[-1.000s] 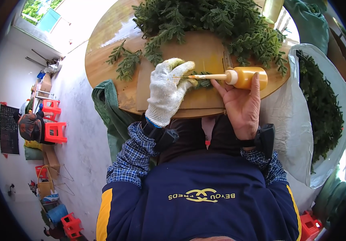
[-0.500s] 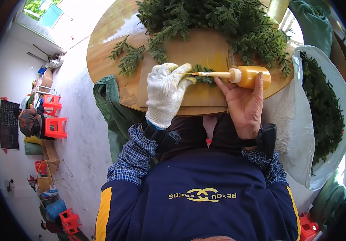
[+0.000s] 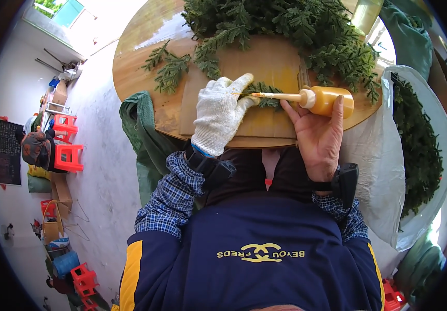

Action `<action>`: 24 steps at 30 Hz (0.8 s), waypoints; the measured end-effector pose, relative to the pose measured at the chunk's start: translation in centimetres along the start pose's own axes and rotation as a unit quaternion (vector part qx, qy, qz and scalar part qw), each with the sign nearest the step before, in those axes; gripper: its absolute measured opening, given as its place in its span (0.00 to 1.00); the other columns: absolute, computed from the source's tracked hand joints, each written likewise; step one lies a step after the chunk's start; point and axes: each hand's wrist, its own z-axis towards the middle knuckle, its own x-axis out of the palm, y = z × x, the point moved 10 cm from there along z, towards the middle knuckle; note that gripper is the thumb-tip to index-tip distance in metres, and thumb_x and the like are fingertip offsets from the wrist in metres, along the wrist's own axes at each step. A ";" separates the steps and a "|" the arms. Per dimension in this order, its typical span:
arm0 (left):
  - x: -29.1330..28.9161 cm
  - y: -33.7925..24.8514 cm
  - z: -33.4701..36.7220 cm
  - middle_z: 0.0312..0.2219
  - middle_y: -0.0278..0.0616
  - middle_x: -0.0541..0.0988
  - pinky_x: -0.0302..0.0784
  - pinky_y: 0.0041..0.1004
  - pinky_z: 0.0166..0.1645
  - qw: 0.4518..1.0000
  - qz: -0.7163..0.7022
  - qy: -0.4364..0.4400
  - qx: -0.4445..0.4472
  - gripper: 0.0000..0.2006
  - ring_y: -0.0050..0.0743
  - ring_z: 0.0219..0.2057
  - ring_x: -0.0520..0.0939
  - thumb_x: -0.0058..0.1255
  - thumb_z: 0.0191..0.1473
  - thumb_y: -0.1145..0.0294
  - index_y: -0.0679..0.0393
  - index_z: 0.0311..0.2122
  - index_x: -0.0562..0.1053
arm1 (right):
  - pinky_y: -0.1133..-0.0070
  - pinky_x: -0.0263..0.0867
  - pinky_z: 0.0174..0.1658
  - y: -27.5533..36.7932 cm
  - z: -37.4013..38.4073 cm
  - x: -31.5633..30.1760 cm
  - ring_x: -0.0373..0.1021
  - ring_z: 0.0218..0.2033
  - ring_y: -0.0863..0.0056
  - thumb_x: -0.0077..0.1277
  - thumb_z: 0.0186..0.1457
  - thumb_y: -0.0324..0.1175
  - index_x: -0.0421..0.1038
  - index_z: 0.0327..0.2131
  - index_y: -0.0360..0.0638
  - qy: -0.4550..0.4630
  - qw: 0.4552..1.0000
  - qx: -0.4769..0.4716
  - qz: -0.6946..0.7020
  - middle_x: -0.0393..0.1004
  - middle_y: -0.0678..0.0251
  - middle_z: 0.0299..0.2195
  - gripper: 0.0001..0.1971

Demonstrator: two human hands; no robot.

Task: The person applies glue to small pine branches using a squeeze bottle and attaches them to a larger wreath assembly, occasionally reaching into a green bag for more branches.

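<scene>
My left hand (image 3: 217, 115), in a white knit glove with yellow smears, is closed on a small green fir sprig (image 3: 269, 98). The sprig points right from between thumb and forefinger, over the cardboard (image 3: 278, 127). My bare right hand (image 3: 319, 137) grips a squeeze bottle (image 3: 331, 101) of orange-yellow liquid, lying on its side. The bottle's long tapered nozzle points left, its stained tip between my left thumb and forefinger. A thin dark line extends past the tip; I cannot tell whether it is the sprig's stem. Part of the sprig is hidden behind the nozzle.
A heap of fir branches (image 3: 285, 26) covers the far side of the round wooden table (image 3: 135, 65). Loose sprigs (image 3: 171, 72) lie to the left. Green cloth (image 3: 139, 124) hangs at the left edge. At right stands a white sack (image 3: 376, 155) with more greenery. Another person (image 3: 36, 150) sits far left.
My left hand and the sprig have shifted slightly right, and the bottle with its nozzle has moved a little the same way. The whole view has also shifted slightly. Both holds look unchanged.
</scene>
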 end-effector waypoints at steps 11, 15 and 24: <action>-0.4 -1.7 -1.7 0.31 0.42 0.77 0.70 0.34 0.42 0.998 0.047 -0.025 0.046 0.16 0.40 0.36 0.75 0.61 0.39 0.63 0.58 0.36 0.77 | 0.47 0.46 0.59 0.4 0.2 0.1 0.64 0.49 0.60 0.46 0.57 0.47 0.62 0.47 0.41 0.005 1.000 -0.001 -0.010 0.69 0.57 0.44 0.22; -0.3 -1.7 -2.0 0.32 0.43 0.77 0.70 0.34 0.42 0.996 0.050 -0.048 0.048 0.16 0.41 0.36 0.75 0.61 0.39 0.64 0.58 0.35 0.77 | 0.47 0.46 0.59 0.5 0.3 0.2 0.65 0.48 0.61 0.46 0.56 0.47 0.62 0.46 0.40 0.016 1.000 0.008 -0.012 0.69 0.57 0.43 0.22; 0.0 -0.1 -2.4 0.32 0.40 0.76 0.70 0.35 0.39 0.996 0.006 -0.078 0.042 0.15 0.39 0.35 0.75 0.60 0.40 0.61 0.55 0.36 0.77 | 0.45 0.46 0.58 0.6 0.3 0.1 0.66 0.47 0.62 0.47 0.56 0.47 0.63 0.46 0.42 0.012 1.000 0.003 -0.027 0.70 0.58 0.43 0.21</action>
